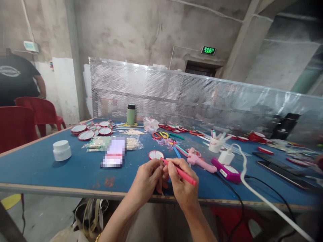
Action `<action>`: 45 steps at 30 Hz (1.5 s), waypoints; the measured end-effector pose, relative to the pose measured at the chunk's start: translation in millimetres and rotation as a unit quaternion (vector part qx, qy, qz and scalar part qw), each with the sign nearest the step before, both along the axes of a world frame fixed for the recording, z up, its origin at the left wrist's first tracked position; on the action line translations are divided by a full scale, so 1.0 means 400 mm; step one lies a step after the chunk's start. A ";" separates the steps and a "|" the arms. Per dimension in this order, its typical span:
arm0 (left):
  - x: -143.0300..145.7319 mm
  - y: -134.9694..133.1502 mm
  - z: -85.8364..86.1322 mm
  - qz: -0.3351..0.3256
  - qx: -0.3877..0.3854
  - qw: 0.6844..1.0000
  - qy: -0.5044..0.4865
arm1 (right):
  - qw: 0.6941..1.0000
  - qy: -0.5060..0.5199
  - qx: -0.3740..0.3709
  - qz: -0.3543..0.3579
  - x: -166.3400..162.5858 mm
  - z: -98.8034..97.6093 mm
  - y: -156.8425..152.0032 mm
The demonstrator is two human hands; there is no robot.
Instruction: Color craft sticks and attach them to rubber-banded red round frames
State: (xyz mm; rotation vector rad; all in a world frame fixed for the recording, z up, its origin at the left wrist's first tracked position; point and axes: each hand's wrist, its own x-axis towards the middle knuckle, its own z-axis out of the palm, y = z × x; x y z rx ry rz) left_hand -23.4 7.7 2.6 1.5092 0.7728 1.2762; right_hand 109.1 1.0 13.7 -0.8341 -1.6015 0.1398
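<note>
My right hand (182, 183) grips a red pen (185, 176) like a writing tool, its tip pointing left toward my left hand (148, 178). The left hand's fingers are pinched on a thin wooden stick (160, 181) that stands nearly upright between both hands. Both hands hover over the near edge of the blue table (50, 164). A small round red-rimmed mirror (155, 155) lies just beyond my fingers. A pink glue gun (199, 160) lies to the right of it.
A white jar (62, 150), packets of sticks (113, 143), more red-rimmed discs (85, 135), a green bottle (131, 114), scissors (161, 135), a cup of pens (216, 144), a purple device with white charger (226, 168) and cable lie about. A perforated metal screen (202, 97) backs the table. Red chairs and a person stand left.
</note>
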 end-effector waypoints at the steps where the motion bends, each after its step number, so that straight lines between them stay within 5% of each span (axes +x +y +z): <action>1: 0.000 0.000 -0.001 0.002 0.001 1.000 0.001 | 1.000 0.000 0.002 0.001 0.000 0.000 0.000; 45: -0.001 -0.001 0.001 0.002 0.001 1.000 0.006 | 1.000 0.004 0.018 -0.004 0.000 -0.004 0.006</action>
